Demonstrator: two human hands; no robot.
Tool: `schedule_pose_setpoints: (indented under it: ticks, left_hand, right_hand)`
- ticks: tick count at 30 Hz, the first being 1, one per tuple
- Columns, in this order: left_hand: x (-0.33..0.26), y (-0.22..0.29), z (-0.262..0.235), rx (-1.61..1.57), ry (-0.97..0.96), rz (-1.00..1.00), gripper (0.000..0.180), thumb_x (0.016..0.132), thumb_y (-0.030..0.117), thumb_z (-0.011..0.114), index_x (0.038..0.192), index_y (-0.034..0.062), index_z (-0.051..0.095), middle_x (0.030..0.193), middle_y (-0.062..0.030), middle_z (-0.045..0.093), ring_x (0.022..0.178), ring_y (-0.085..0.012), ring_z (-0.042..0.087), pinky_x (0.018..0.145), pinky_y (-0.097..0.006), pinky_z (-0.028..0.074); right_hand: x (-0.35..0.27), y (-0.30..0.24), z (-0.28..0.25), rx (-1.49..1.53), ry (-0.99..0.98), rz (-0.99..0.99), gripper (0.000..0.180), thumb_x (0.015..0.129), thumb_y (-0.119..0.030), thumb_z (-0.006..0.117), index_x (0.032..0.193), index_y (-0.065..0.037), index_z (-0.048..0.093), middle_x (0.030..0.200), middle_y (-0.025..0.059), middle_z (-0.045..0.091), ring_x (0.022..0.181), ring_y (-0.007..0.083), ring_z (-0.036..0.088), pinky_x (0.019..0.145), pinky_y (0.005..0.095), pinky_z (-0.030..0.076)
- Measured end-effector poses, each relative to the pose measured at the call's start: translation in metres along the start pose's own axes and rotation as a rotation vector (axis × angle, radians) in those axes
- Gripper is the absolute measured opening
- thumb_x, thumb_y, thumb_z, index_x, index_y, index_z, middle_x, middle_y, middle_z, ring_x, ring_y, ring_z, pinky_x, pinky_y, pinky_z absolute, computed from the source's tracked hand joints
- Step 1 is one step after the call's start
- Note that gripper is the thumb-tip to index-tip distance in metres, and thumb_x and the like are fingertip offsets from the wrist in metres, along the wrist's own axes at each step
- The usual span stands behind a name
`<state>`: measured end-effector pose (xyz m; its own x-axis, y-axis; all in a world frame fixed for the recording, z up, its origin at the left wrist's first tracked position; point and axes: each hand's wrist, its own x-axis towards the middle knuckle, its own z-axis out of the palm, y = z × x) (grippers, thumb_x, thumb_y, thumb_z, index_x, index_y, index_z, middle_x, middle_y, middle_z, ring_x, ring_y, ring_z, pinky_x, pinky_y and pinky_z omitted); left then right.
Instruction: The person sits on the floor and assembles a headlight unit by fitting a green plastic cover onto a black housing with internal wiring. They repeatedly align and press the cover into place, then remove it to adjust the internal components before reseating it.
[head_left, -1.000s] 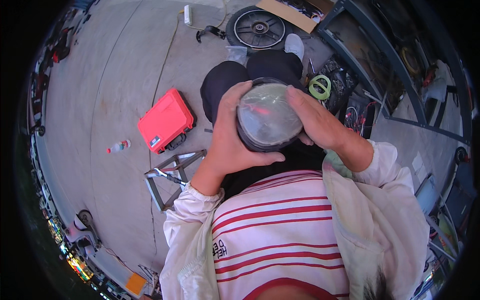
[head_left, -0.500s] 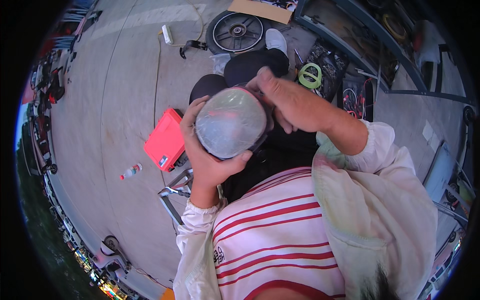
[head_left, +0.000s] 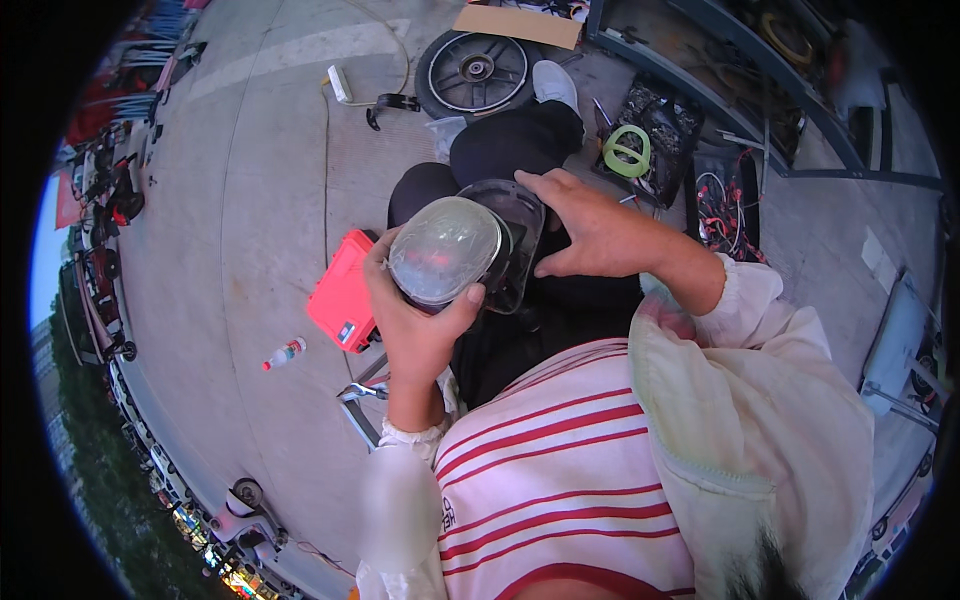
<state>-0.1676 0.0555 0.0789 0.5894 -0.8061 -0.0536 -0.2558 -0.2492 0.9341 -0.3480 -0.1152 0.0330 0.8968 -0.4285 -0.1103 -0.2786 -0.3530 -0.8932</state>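
In my lap I have a rounded headlight with a clear lens under crinkled plastic film. My left hand is closed around it, thumb along the near edge and fingers at its left side. A dark, see-through plastic housing sits just behind and to the right of the lamp; whether the two are joined cannot be told. My right hand grips the housing's right edge, with fingertips at its upper rim and lower right side. Part of the housing is hidden behind the lamp.
Left of my knees lies a red hard case, with a plastic bottle beyond it. A spoked wheel lies ahead near my shoe. To the right are a green ring-shaped item, an open tray of wires and a metal frame.
The headlight has tilted leftward, showing the dark housing behind it. My right hand has moved lower and its fingers have spread along the housing's edge.
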Motion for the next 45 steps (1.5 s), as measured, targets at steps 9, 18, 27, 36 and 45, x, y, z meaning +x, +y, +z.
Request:
schedule_pose_setpoints:
  ticks: [9,18,27,36,45]
  left_hand:
    - [-0.002,-0.017,-0.006,-0.373,0.069,-0.258,0.077,0.075,0.027,0.080,0.133,-0.0043,0.040,0.118,-0.0150,0.057,0.109,-0.0223,0.057,0.095,-0.035,0.046]
    - [-0.009,-0.024,-0.016,-0.517,0.109,-0.249,0.079,0.076,0.026,0.078,0.136,-0.0034,0.038,0.121,-0.0153,0.056,0.111,-0.0226,0.057,0.091,-0.033,0.048]
    - [-0.009,-0.002,-0.019,-0.522,0.134,-0.230,0.078,0.076,0.025,0.079,0.136,-0.0029,0.038,0.122,-0.0151,0.057,0.108,-0.0208,0.057,0.088,-0.031,0.049]
    - [0.005,-0.018,-0.016,-0.758,0.085,-0.326,0.055,0.088,0.021,0.072,0.127,-0.0072,0.047,0.115,-0.0147,0.062,0.102,-0.0183,0.062,0.087,-0.031,0.051]
    - [0.019,-0.009,-0.005,-0.726,0.032,-0.320,0.044,0.096,0.028,0.058,0.125,-0.0060,0.059,0.108,-0.0124,0.069,0.092,-0.0180,0.068,0.081,-0.031,0.055]
  right_hand:
    - [0.025,-0.011,0.036,0.666,-0.078,0.013,0.113,0.065,-0.016,0.091,0.152,-0.006,0.019,0.142,0.0171,0.042,0.137,0.0253,0.038,0.115,0.0397,0.031]
    - [0.049,-0.010,0.056,0.807,-0.156,-0.064,0.119,0.063,-0.027,0.094,0.152,-0.001,0.020,0.142,0.0161,0.045,0.133,0.0261,0.042,0.113,0.0349,0.031]
    - [0.047,-0.032,0.045,0.954,-0.210,0.056,0.109,0.065,-0.024,0.093,0.149,0.002,0.029,0.139,0.0134,0.048,0.131,0.0232,0.044,0.113,0.0346,0.033]
    - [0.053,-0.033,0.046,1.147,-0.216,0.124,0.071,0.081,-0.019,0.082,0.137,0.001,0.044,0.118,0.0080,0.060,0.107,0.0165,0.060,0.094,0.0312,0.051]
    - [0.050,-0.036,0.044,1.186,-0.080,0.167,0.062,0.083,-0.022,0.080,0.131,0.000,0.047,0.109,0.0058,0.061,0.096,0.0139,0.063,0.078,0.0280,0.055]
